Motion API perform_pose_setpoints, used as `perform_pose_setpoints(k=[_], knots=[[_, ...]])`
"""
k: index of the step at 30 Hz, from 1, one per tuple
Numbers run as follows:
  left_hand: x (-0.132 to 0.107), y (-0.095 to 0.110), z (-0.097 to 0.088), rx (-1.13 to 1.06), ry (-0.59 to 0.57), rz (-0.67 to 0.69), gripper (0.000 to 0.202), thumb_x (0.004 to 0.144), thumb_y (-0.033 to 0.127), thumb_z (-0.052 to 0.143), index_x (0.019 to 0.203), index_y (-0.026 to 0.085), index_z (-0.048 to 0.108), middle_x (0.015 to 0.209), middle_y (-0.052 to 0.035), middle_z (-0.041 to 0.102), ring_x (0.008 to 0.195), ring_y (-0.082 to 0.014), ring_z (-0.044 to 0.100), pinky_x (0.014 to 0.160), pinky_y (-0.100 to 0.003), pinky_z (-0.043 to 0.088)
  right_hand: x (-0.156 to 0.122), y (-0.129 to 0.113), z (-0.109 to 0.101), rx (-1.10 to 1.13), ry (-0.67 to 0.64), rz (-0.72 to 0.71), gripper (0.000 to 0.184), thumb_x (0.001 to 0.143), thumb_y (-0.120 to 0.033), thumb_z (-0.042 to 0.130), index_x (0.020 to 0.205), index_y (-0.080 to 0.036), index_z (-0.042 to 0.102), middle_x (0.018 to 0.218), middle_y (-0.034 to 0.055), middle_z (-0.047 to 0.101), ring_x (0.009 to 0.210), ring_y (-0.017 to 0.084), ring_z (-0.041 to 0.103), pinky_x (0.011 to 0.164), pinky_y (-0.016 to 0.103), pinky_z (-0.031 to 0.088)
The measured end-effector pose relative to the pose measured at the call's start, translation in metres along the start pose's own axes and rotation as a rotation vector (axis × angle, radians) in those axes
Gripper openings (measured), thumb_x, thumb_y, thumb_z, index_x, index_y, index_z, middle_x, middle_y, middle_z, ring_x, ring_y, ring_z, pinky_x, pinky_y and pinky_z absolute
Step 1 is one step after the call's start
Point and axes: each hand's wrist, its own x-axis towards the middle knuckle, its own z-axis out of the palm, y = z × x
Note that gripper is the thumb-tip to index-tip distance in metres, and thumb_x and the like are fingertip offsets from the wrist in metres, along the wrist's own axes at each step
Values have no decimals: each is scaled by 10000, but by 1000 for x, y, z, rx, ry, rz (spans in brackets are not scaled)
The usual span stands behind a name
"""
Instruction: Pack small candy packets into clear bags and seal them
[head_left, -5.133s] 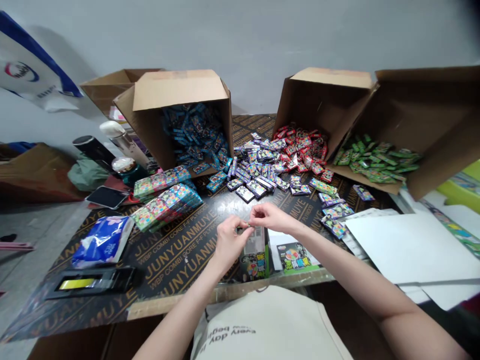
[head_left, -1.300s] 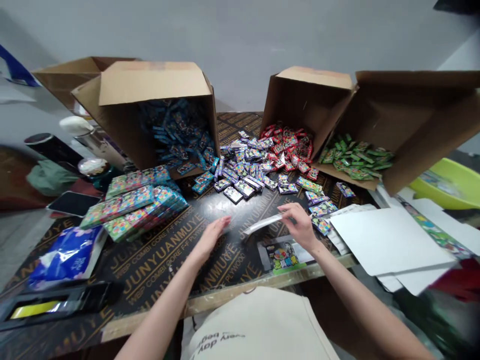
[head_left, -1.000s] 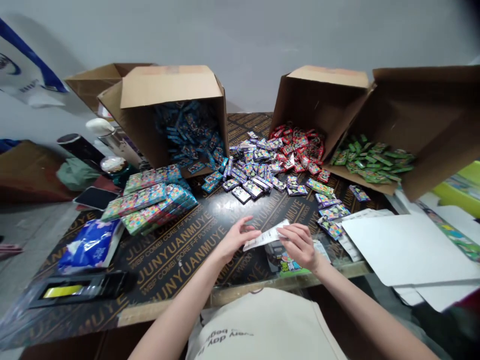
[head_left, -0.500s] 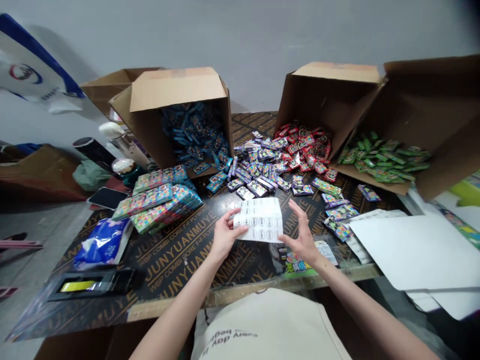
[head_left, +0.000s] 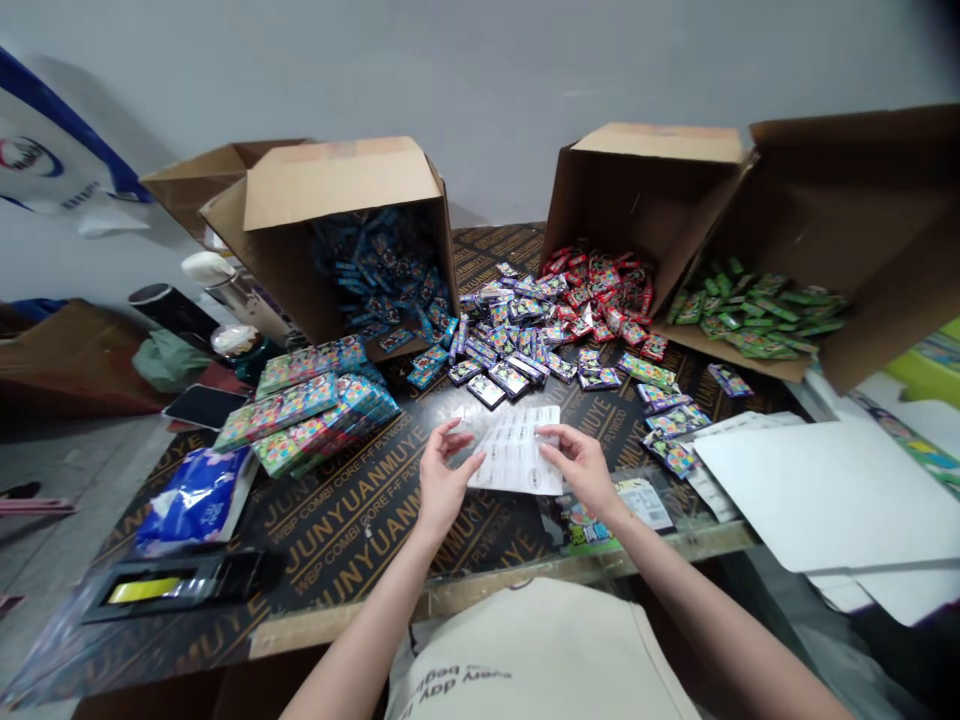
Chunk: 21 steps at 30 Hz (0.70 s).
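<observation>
A white sheet of round stickers (head_left: 517, 462) with dark print lies low over the table in front of me. My right hand (head_left: 583, 468) pinches its right side between thumb and fingers. At the sheet's left edge, my left hand (head_left: 444, 480) is open, fingers curved and apart from the thumb, whose tip is at the paper. Just beyond the sheet is a heap of small purple packets (head_left: 510, 345). Partly under my right forearm, a flat printed package (head_left: 592, 530) rests near the table's front edge.
Open cartons hold blue packets (head_left: 382, 265), red packets (head_left: 600, 285) and green packets (head_left: 757, 310). Stacked colourful boxes (head_left: 322, 400), a blue tissue pack (head_left: 195, 500) and a black tape dispenser (head_left: 172, 585) are on the left. White sheets (head_left: 825, 490) overhang the right edge.
My right hand has gone from open beside the sheet to pinching its right side. My left hand has loosened from the left side, and the curled sheet has flattened.
</observation>
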Motion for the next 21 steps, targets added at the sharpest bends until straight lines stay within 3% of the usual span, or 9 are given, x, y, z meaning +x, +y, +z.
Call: perform_pose_setpoints(k=[2, 5, 8, 10, 14, 17, 19, 21], knots=[[0, 1, 1, -11, -53, 0, 688, 655, 275, 708, 1258, 224, 381, 1013, -67, 606, 979, -203, 578, 911, -385, 414, 2, 1, -1, 111, -31, 68, 257, 732, -355, 628, 921, -184, 653, 674, 0, 595, 577, 120, 496, 524, 222, 380], [1, -3, 3, 27, -37, -92, 833, 582, 277, 759, 1298, 250, 336, 1148, -94, 535, 1072, -234, 524, 932, -411, 384, 3, 0, -3, 216, -46, 129, 288, 693, -373, 665, 907, -180, 669, 732, 14, 635, 590, 120, 521, 523, 221, 391], [1, -5, 4, -148, -121, -235, 913, 535, 246, 783, 1313, 232, 306, 997, -62, 579, 951, -207, 578, 842, -358, 441, 3, -2, -5, 223, -31, 131, 292, 683, -368, 674, 911, -186, 678, 754, 19, 652, 606, 123, 533, 531, 222, 399], [0, -1, 5, -289, -151, -254, 940, 513, 222, 792, 1313, 236, 298, 907, -20, 578, 833, -163, 598, 753, -295, 471, 3, -2, -7, 220, -11, 136, 286, 683, -364, 674, 907, -186, 681, 730, 18, 652, 598, 124, 533, 522, 221, 396], [-5, 9, 7, -358, -129, -344, 932, 506, 239, 799, 1301, 233, 312, 861, 4, 583, 665, -106, 585, 612, -221, 459, 4, 0, -7, 251, 75, 144, 274, 671, -348, 684, 895, -189, 684, 738, 21, 664, 595, 131, 549, 527, 231, 414], [-9, 12, 9, -321, -221, -393, 858, 555, 283, 777, 1291, 174, 349, 638, 45, 573, 529, -87, 534, 530, -192, 408, 5, 4, -5, 288, 164, 163, 283, 665, -352, 686, 897, -189, 682, 712, 20, 667, 568, 139, 558, 514, 247, 425], [-11, 11, 10, -273, -250, -360, 768, 623, 311, 735, 1284, 158, 376, 523, 76, 520, 468, -76, 488, 504, -186, 379, 6, 6, -5, 303, 225, 174, 291, 660, -354, 689, 896, -184, 680, 683, 19, 664, 543, 140, 555, 495, 250, 424], [-12, 9, 10, -200, -214, -283, 687, 658, 307, 709, 1264, 165, 417, 548, 65, 543, 507, -88, 516, 551, -205, 409, 7, 7, -5, 304, 256, 165, 286, 657, -348, 693, 888, -180, 683, 696, 25, 670, 556, 145, 565, 506, 257, 437]])
